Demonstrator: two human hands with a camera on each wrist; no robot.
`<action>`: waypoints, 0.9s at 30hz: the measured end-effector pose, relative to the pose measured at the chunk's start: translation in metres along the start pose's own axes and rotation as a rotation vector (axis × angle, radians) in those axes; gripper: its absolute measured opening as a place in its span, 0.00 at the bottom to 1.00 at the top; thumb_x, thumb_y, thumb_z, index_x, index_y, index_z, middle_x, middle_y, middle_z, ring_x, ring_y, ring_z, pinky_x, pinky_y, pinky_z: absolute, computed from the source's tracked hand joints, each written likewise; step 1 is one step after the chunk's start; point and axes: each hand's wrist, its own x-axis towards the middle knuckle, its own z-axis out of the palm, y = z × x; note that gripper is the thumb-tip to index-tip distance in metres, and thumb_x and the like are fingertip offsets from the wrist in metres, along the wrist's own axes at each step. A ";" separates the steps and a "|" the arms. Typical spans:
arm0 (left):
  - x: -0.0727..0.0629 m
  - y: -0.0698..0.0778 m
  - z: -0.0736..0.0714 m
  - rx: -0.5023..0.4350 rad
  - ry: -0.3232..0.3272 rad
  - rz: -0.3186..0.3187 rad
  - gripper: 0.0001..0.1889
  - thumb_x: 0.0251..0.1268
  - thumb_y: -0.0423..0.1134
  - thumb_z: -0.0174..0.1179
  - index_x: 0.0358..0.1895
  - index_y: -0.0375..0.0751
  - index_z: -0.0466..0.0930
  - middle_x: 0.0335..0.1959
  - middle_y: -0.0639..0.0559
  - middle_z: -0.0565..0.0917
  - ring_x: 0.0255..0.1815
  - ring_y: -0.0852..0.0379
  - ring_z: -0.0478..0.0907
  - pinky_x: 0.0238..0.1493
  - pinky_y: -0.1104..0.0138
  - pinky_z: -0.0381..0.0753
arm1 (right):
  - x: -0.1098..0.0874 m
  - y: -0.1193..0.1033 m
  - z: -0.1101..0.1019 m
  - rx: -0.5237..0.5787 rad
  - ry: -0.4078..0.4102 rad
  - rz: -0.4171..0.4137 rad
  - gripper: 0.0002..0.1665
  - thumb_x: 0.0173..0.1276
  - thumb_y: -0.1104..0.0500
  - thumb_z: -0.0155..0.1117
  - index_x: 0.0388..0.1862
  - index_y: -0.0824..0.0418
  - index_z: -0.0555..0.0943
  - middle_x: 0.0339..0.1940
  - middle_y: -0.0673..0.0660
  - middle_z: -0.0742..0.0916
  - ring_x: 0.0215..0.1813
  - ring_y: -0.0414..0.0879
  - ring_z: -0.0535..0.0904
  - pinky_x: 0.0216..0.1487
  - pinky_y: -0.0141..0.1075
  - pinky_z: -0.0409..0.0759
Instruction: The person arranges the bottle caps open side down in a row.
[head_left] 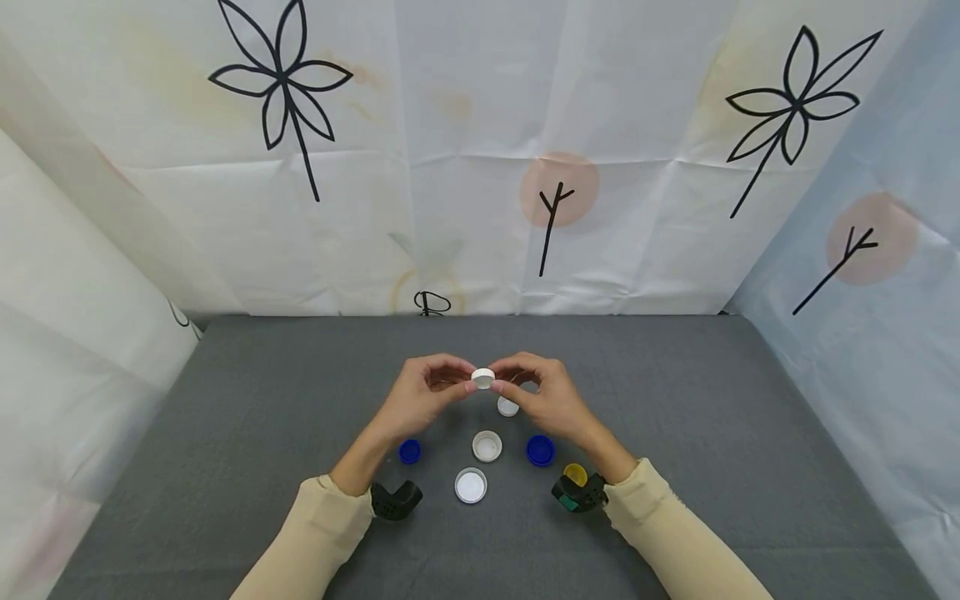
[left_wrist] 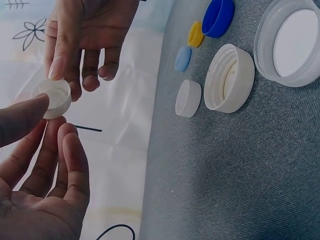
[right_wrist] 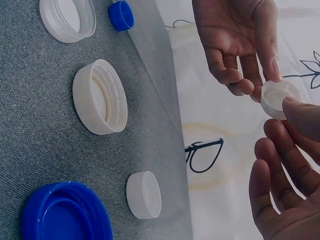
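A small white bottle cap [head_left: 483, 379] is held up above the grey table, its hollow side showing. My left hand [head_left: 423, 392] pinches its left edge between thumb and fingers. On the opposite edge, my right hand [head_left: 543, 393] pinches the same cap with thumb and forefinger. In the left wrist view the cap [left_wrist: 59, 100] sits between both hands' fingertips, and its ribbed side shows. Just below the right hand lies another white cap [head_left: 507, 407], partly hidden by the fingers in the head view.
Nearer me on the grey table [head_left: 300, 400] lie a cream-white cap [head_left: 487, 447], a larger clear-rimmed white lid [head_left: 471, 486], a small blue cap [head_left: 409, 452], a bigger blue cap [head_left: 541, 450] and a yellow cap [head_left: 575, 474]. A light-blue cap [left_wrist: 183, 58] shows in the left wrist view.
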 end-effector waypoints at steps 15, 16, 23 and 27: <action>-0.001 0.000 0.001 -0.084 0.017 -0.099 0.14 0.70 0.36 0.67 0.50 0.29 0.84 0.45 0.41 0.88 0.51 0.37 0.84 0.51 0.58 0.84 | 0.002 -0.011 0.004 -0.052 0.054 -0.024 0.09 0.66 0.70 0.70 0.45 0.67 0.86 0.40 0.62 0.88 0.41 0.56 0.84 0.44 0.47 0.82; -0.001 0.000 0.001 -0.102 0.017 -0.112 0.14 0.70 0.36 0.67 0.50 0.28 0.84 0.45 0.40 0.88 0.51 0.36 0.84 0.51 0.58 0.84 | 0.002 -0.011 0.004 -0.055 0.056 -0.029 0.09 0.66 0.71 0.70 0.45 0.68 0.86 0.40 0.62 0.88 0.41 0.57 0.84 0.44 0.47 0.82; 0.001 0.003 0.001 -0.173 0.004 -0.181 0.15 0.69 0.34 0.67 0.51 0.25 0.83 0.46 0.37 0.87 0.47 0.46 0.87 0.51 0.60 0.84 | 0.001 -0.003 0.003 -0.044 0.051 -0.047 0.11 0.67 0.68 0.70 0.48 0.64 0.86 0.42 0.57 0.88 0.40 0.53 0.84 0.45 0.40 0.82; 0.002 0.004 0.000 -0.169 -0.006 -0.174 0.15 0.68 0.34 0.68 0.52 0.27 0.84 0.46 0.40 0.88 0.52 0.40 0.84 0.54 0.55 0.83 | 0.002 -0.003 0.001 -0.008 0.029 -0.040 0.11 0.68 0.67 0.70 0.49 0.63 0.87 0.43 0.56 0.88 0.42 0.50 0.84 0.46 0.43 0.83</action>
